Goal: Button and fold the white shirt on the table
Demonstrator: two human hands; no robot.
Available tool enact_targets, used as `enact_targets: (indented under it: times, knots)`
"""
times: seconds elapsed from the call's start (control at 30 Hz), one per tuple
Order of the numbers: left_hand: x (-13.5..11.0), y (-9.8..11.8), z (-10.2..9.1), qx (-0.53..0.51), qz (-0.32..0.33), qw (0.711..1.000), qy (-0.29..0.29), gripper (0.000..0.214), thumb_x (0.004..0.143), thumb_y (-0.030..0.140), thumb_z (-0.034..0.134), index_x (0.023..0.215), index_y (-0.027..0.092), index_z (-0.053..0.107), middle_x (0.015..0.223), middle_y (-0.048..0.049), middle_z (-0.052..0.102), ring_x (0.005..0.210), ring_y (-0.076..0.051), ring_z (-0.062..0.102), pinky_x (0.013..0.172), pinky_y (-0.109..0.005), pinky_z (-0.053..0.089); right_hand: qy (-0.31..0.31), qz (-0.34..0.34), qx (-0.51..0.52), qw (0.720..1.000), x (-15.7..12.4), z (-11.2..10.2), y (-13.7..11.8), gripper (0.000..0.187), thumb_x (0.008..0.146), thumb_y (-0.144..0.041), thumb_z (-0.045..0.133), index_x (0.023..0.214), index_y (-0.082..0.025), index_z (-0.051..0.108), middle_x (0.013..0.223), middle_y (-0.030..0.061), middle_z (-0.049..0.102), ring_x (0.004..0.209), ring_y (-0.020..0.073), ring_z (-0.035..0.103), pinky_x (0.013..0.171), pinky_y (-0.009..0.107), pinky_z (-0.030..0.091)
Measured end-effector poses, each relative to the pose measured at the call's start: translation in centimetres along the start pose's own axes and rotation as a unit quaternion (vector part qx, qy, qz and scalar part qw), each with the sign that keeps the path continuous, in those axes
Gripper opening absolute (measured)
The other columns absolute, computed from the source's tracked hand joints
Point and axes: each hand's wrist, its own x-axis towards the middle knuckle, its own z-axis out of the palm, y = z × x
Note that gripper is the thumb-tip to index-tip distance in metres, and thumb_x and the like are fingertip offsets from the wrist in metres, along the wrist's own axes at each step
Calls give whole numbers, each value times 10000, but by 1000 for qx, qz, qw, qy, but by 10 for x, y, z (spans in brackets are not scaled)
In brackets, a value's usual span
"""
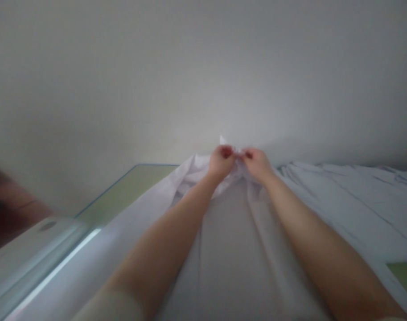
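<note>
A white garment (233,240), perhaps a shirt or coat, is spread out lengthwise in front of me, its far end bunched up. At that far end my left hand (221,161) pinches the gathered cloth. My right hand (256,164) grips the same part just beside it, the fingertips of both hands almost meeting. A small white point of fabric sticks up behind my left hand. The picture is blurred, and exactly which part of the garment lies between my fingers is hidden.
More white garments (350,191) lie flat on the right. The green table top (129,187) has a blue edge. A pale wall (203,80) rises behind it. On the left stands a white object (32,245) with a dark oval opening, near a reddish-brown floor (12,209).
</note>
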Motion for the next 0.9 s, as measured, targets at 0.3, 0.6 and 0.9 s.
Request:
enact_targets:
  times: [0.3, 0.6, 0.9]
  knots:
    - [3, -11, 0, 2, 36, 999, -31, 312, 716, 164, 695, 990, 188, 546, 777, -14, 635, 698, -113, 600, 665, -217, 448, 5, -2, -3, 1000, 0, -1, 0, 248, 819, -334, 541, 855, -159, 712, 746, 32, 657, 683, 139, 525, 603, 223, 356]
    - [3, -19, 1, 52, 85, 994, -38, 266, 750, 134, 628, 963, 205, 486, 785, 6, 575, 711, -96, 546, 682, -203, 408, 29, 19, -10, 999, -2, 4, -2, 237, 820, -294, 516, 789, -145, 697, 680, 35, 642, 602, 125, 500, 544, 221, 319]
    - [0, -19, 0, 113, 150, 981, -39, 216, 769, 138, 582, 936, 203, 461, 796, 3, 540, 732, -111, 525, 695, -221, 393, 19, 6, -47, 999, -1, 1, -4, 240, 827, -279, 527, 821, -138, 721, 731, 63, 671, 621, 141, 524, 589, 243, 347]
